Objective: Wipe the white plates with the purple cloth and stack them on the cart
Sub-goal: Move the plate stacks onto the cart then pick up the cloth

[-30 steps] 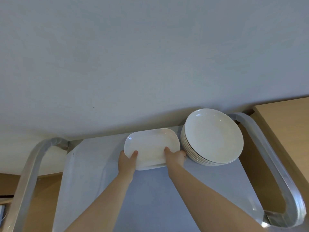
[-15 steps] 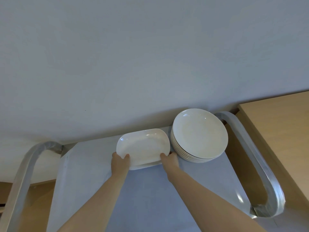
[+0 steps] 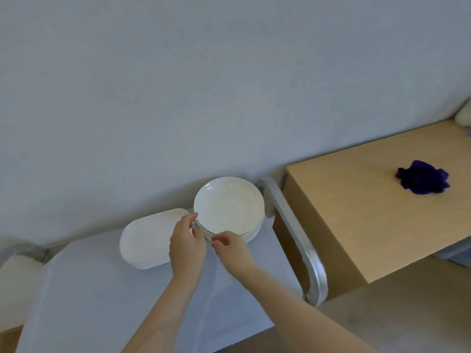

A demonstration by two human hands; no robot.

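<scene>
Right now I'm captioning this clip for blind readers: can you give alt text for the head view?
Two bare hands, left hand and right hand, reach to the near edge of a stack of round white plates on a grey cart, beside oblong white plates. A crumpled purple cloth lies on the wooden table alongside.

- your left hand [image 3: 187, 244] covers the right end of the oblong plates [image 3: 147, 240].
- the pale object [image 3: 464, 115] at the table's [image 3: 369, 220] far corner is cut off by the frame edge; you can't identify it.

Plain pale wall [image 3: 178, 85] behind, light wooden table [image 3: 377, 212] at right, beige floor [image 3: 407, 314] beneath.
</scene>
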